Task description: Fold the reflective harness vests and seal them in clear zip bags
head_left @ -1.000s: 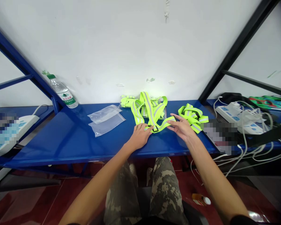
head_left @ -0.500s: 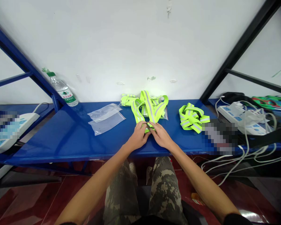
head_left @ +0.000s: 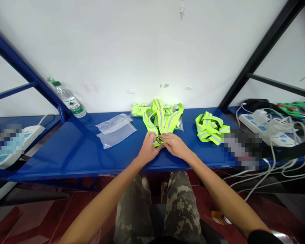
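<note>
Left hand (head_left: 148, 148): fingers curled, pinching the lower end of the neon-yellow reflective harness (head_left: 162, 118).
Right hand (head_left: 175, 145): almost flat, fingertips closing on that same end beside the left hand.
Harness: looped woven webbing with silver stripes, on the blue steel shelf (head_left: 53, 152) just ahead of both hands.
Grip: close pinching keeps the slippery layers aligned.
Nearby: clear zip bags (head_left: 116, 130) beyond the left hand; a second bundled harness (head_left: 210, 128) beyond the right.

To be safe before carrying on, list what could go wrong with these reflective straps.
The reflective strap pinched between the left hand and right hand runs back into a loose heap, so pulling might tangle its loops. The heap also seems to lie over a clear plastic bag, which could drag along.
</note>
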The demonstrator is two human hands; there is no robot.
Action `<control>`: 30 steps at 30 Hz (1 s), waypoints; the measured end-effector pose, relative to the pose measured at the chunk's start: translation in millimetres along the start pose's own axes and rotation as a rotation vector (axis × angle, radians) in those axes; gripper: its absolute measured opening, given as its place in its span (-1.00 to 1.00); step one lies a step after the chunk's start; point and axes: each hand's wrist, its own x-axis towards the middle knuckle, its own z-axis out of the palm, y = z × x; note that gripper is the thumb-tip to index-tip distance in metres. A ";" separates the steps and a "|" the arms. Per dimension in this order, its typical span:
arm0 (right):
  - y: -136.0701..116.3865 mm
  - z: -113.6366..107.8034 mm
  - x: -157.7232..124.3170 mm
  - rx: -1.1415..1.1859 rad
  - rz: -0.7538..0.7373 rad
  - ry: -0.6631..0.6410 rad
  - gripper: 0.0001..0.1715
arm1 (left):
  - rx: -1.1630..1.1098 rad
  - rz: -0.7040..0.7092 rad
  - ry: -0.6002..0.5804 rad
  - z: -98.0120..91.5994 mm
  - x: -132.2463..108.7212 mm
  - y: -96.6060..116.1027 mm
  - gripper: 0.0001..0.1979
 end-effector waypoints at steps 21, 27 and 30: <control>-3.5 -9.1 -31.0 0.042 0.067 -0.093 -0.43 | 0.509 0.207 -0.152 -9.9 -13.4 7.6 -0.65; -2.9 -3.1 -29.4 -0.044 0.090 0.116 -0.59 | 0.343 0.189 -0.181 -17.6 -7.1 3.1 -0.80; -7.8 -3.4 -27.6 -0.185 0.070 0.206 -0.66 | 0.344 0.163 -0.179 -16.5 -8.2 1.8 -0.81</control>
